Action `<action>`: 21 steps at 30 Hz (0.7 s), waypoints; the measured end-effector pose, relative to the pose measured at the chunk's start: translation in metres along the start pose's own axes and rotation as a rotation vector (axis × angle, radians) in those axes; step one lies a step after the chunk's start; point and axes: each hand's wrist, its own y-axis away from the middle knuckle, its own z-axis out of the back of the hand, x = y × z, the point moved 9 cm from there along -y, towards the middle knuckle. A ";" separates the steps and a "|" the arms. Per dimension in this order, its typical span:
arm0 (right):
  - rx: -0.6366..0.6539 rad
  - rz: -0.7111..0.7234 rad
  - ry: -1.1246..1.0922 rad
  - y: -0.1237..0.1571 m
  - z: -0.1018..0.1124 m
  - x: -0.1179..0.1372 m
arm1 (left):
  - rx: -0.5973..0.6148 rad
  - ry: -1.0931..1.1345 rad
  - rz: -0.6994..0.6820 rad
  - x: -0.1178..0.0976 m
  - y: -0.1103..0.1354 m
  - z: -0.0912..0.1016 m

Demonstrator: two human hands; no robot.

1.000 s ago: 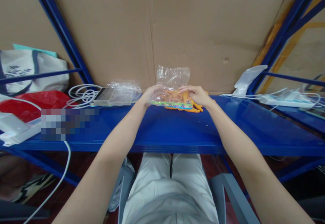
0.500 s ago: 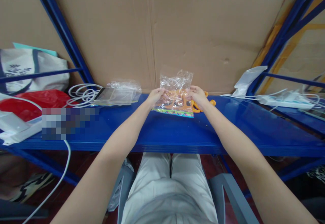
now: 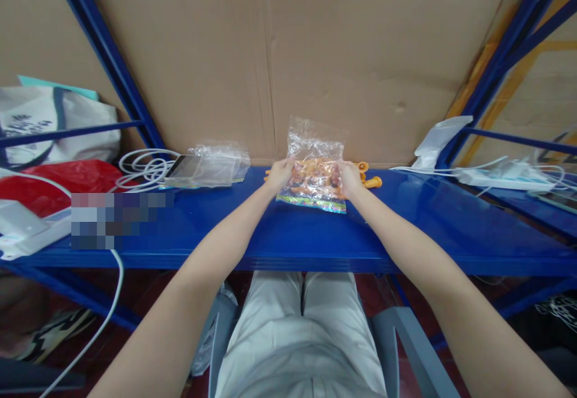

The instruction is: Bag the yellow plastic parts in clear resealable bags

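Note:
A clear plastic bag [image 3: 315,139] with a colourful strip along its lower edge is held up over the blue shelf. My left hand [image 3: 282,174] grips its left side, and my right hand [image 3: 350,178] closes on its right side. Fingers of both hands are partly hidden by the bag's glare and folds. Orange plastic pieces [image 3: 372,182] show behind the bag and stick out past my right hand. Through the clear film more orange shows; whether those pieces lie inside the bag or behind it, I cannot tell.
Left of my hands lie flat clear packets [image 3: 205,171] and a coiled white cable [image 3: 151,166]. Farther left are a red bag [image 3: 90,178] and a canvas tote [image 3: 85,124]. A white power strip [image 3: 505,178] sits at the right. Cardboard [image 3: 202,55] stands behind the shelf [image 3: 306,235].
The bag has shifted slightly right. My right hand has turned and now wraps its side rather than reaching fingers across the front. The left hand has moved a little right with the bag.

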 end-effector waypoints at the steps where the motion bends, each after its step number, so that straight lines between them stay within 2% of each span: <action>1: -0.041 0.000 -0.004 0.001 0.002 0.001 | -0.002 -0.004 0.002 0.000 0.000 0.000; 6: -0.271 0.094 0.003 0.009 0.017 0.017 | -0.027 -0.062 0.005 -0.005 0.001 0.001; 8: -0.304 0.091 -0.014 0.012 0.020 0.022 | -0.035 -0.062 0.008 -0.005 0.001 0.001; 10: -0.275 0.040 -0.062 0.014 0.019 0.022 | -0.036 -0.052 0.007 -0.005 0.001 0.001; 16: -0.065 -0.100 -0.210 0.016 0.007 0.016 | -0.028 -0.047 -0.003 -0.006 0.000 0.002; 18: -0.064 -0.126 -0.223 0.016 0.008 0.014 | -0.019 -0.060 0.005 -0.004 -0.001 0.002; 21: -0.154 -0.119 -0.231 0.016 0.015 0.016 | 0.035 -0.078 0.024 0.002 -0.003 -0.002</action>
